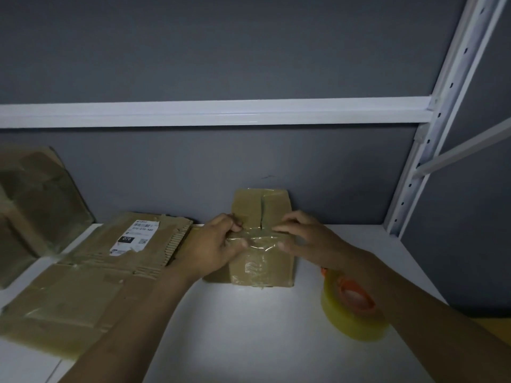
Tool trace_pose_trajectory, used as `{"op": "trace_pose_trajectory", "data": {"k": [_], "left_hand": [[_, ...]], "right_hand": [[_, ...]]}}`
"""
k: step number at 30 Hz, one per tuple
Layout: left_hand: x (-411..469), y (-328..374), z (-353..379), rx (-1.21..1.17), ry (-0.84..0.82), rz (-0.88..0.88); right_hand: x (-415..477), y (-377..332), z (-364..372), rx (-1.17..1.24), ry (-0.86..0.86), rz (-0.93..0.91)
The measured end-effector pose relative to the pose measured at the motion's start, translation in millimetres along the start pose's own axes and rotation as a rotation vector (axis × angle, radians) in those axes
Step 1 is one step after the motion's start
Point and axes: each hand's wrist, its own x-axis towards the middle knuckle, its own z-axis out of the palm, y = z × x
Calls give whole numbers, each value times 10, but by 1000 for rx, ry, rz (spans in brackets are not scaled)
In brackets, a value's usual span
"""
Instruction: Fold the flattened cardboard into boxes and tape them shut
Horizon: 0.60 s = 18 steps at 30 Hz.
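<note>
A small folded cardboard box (262,214) stands on the white shelf (249,327) against the grey wall, its top flaps meeting at a centre seam. A strip of clear tape (261,240) lies across the box's near edge. My left hand (218,244) pinches the left end of that tape with curled fingers. My right hand (301,234) rests on the tape's right end with fingers spread fairly straight. A roll of clear yellowish tape (351,308) with an orange core hangs around my right forearm.
Flattened cardboard (91,275) with a white shipping label (135,239) lies on the shelf to the left. More cardboard (38,205) leans against the wall at far left. A white shelf rail (215,111) runs above, and a perforated upright (442,106) stands at right.
</note>
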Motion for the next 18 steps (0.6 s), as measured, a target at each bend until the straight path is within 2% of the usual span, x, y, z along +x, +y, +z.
{"op": "trace_pose_trajectory", "data": {"k": [3,6,8,11,14,18], "left_hand": [[77,31,83,140,90,20],[76,20,182,220,150,28],[37,-47,201,211,157,36],[-7,-144,150,161,75,67],[-33,-185,50,36,-9,92],[-85,-242,118,-175,47,55]], "right_hand": [[174,-87,155,-229,200,-71],[227,-180,319,-267,250,121],[221,-195,378,-272,270,141],[125,-148,364,-215,170,84],[2,-31,207,-30,40,101],[60,-98,123,-114,56,97]]}}
